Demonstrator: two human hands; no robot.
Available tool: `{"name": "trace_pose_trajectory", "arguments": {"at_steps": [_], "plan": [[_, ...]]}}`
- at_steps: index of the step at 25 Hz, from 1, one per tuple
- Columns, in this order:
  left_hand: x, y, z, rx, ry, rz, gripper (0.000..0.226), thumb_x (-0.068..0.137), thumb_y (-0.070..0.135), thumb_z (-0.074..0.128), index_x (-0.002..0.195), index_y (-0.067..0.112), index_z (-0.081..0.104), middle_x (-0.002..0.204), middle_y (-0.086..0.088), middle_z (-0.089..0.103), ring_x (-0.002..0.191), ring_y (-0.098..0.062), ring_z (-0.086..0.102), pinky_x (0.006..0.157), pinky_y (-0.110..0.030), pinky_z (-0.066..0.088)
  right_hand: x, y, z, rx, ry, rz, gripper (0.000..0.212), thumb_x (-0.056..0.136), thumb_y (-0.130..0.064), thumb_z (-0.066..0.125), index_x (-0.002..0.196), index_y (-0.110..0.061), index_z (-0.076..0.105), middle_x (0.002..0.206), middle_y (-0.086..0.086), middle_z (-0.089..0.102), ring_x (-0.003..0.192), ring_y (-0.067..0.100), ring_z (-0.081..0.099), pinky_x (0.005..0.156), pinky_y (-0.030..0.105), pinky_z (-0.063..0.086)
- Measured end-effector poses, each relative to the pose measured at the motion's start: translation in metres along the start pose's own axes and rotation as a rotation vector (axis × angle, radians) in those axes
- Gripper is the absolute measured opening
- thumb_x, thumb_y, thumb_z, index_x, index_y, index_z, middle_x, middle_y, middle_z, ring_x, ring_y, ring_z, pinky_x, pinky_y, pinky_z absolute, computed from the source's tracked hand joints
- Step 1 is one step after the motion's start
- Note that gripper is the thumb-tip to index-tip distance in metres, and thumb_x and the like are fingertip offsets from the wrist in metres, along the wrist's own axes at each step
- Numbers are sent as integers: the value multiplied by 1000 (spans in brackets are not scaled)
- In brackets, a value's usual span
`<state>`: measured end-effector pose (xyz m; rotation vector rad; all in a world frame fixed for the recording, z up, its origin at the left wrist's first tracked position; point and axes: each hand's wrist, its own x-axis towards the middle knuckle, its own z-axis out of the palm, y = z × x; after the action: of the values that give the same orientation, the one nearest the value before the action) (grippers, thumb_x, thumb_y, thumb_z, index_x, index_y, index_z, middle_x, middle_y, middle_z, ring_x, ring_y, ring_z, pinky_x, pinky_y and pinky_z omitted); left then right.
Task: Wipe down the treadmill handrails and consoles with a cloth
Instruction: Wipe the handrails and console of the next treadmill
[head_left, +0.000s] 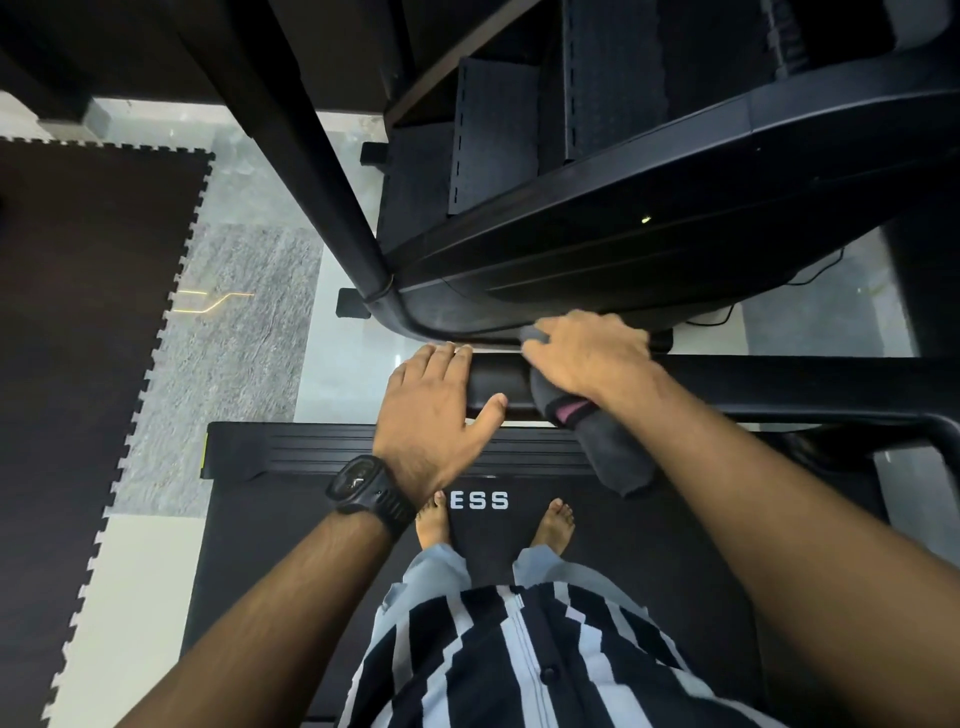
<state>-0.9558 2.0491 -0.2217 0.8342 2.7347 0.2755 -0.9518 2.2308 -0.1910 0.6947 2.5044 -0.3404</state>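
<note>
Right hand (587, 358) at centre frame, palm down, fingers curled round a dark grey cloth (618, 457), pressing it onto the black handrail (493, 382); loose end of cloth hanging below the wrist, pink tag showing. Left hand (436, 410) just left of it, flat, fingers straight on the same rail, thumb spread, holding nothing; black watch (363, 488) on the wrist. Curved black machine frame (623, 218) above. Below, treadmill belt (493, 545) lettered "ESS", bare feet (556, 522), striped shirt (519, 649). Dark foam mat (78, 312) at left edge.
</note>
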Motion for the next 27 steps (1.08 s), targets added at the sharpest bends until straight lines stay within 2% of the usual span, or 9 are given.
{"name": "trace_pose_trajectory", "arguments": {"at_steps": [4,6,8,10,14,18,23,25,27], "plan": [[2,4,0,-6,-23,3,82,86,63,21,144,9,43,148,-11,46,140,-28,35,118,-42,25,-38,2,27,-244,261,-137,48,99,-47,35,143,-33,47,142,1,53,122,33,50,96,51,39],[3,6,1,-23,-9,7,82,86,62,22,142,8,46,145,-13,49,138,-30,37,118,-42,25,-17,5,16,-149,167,-259,46,98,-49,34,141,-38,48,143,-2,54,124,31,51,97,49,40],[4,8,0,-5,-2,16,81,86,62,23,141,8,47,144,-13,51,136,-30,39,118,-42,25,3,14,-1,-4,19,-14,41,98,-47,37,130,-36,58,128,2,59,122,31,52,96,50,40],[3,10,0,21,-9,24,81,87,63,21,141,9,47,144,-12,50,136,-30,39,118,-43,24,-10,22,9,-131,112,122,40,98,-46,39,129,-30,59,122,3,58,118,32,51,94,51,39],[3,12,1,47,-5,22,78,86,61,22,140,10,48,143,-12,52,134,-30,41,117,-46,25,-36,10,31,-194,284,-298,51,97,-49,36,146,-36,44,148,-3,50,123,32,51,97,50,40],[2,14,1,62,-15,30,79,88,62,20,144,11,44,147,-10,48,139,-27,37,119,-44,19,-9,25,10,-91,110,81,42,98,-47,37,133,-31,56,136,4,55,120,32,49,94,51,37],[2,16,4,85,6,59,78,89,59,20,143,10,45,147,-12,49,139,-27,39,120,-43,17,-36,14,27,-188,241,-264,50,96,-50,36,142,-35,47,146,0,51,123,33,50,95,52,40],[2,18,3,89,8,58,77,89,60,20,143,10,45,147,-11,48,139,-26,39,119,-43,18,-6,23,1,-10,36,-76,46,96,-51,37,137,-36,53,141,2,52,126,33,47,97,53,38],[1,20,2,105,2,58,77,90,60,19,144,11,44,149,-10,47,140,-26,37,119,-43,17,-12,37,7,-66,98,100,47,97,-49,37,136,-30,56,137,4,53,124,33,47,96,52,36]]}}
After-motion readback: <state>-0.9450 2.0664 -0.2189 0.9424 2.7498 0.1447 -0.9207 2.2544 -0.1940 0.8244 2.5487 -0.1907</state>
